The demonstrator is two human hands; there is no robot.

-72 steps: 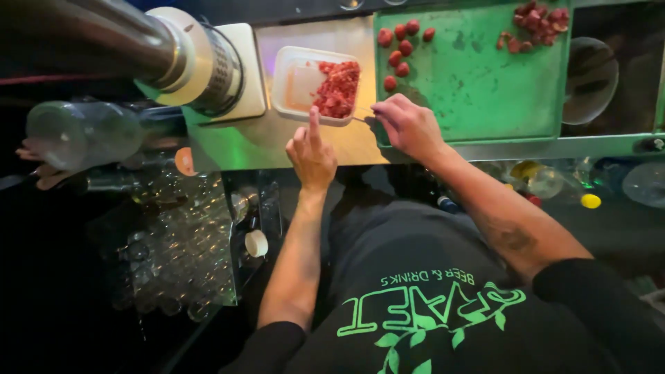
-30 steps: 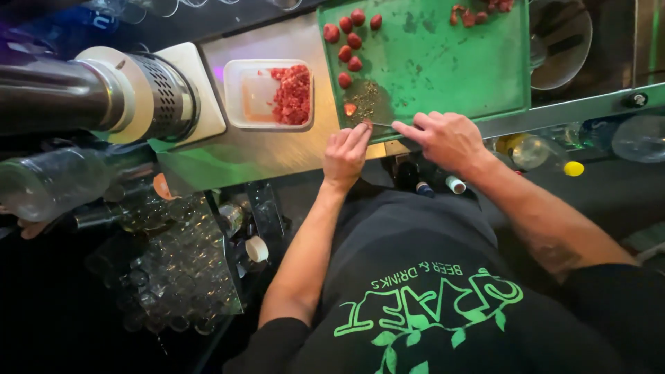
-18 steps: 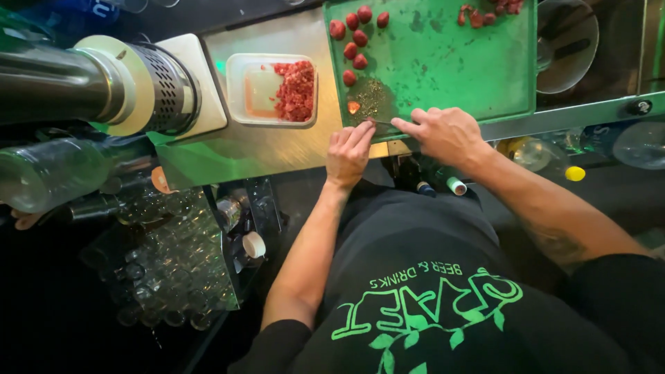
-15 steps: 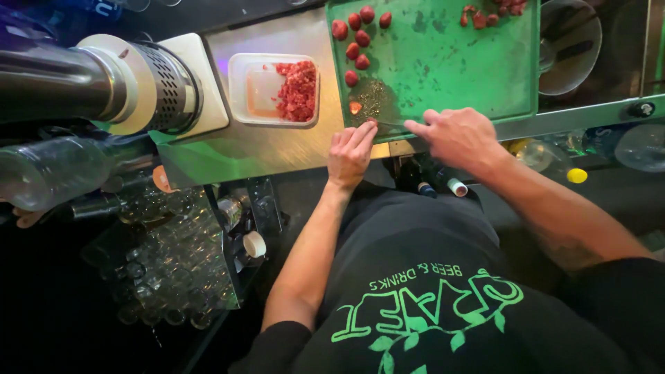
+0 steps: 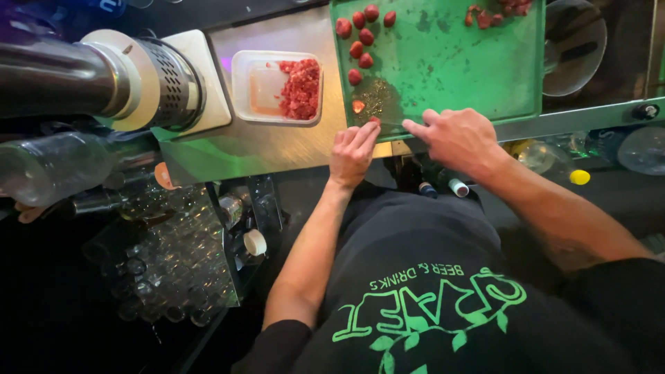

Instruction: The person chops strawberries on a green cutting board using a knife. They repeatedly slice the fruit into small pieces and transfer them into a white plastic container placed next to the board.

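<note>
A small red strawberry (image 5: pixel 374 121) sits at the near left corner of the green cutting board (image 5: pixel 457 69), mostly hidden under fingertips so only a sliver of red shows. The left hand (image 5: pixel 352 154) lies flat with its fingers together, the tips pressing on that strawberry at the board's near edge. The right hand (image 5: pixel 458 138) rests on the same edge just to the right, forefinger stretched toward the fruit; whether it clasps anything thin underneath cannot be told. Just beyond the strawberry on the board lies a cut half (image 5: pixel 358 107) beside a dark wet smear, and further up the left side a row of whole strawberries (image 5: pixel 360 34). More cut pieces (image 5: pixel 495 12) lie at the far edge. Left of the board, on the steel counter (image 5: pixel 277 149), stands a white tub (image 5: pixel 253 86) with chopped red fruit heaped in its right half.
</note>
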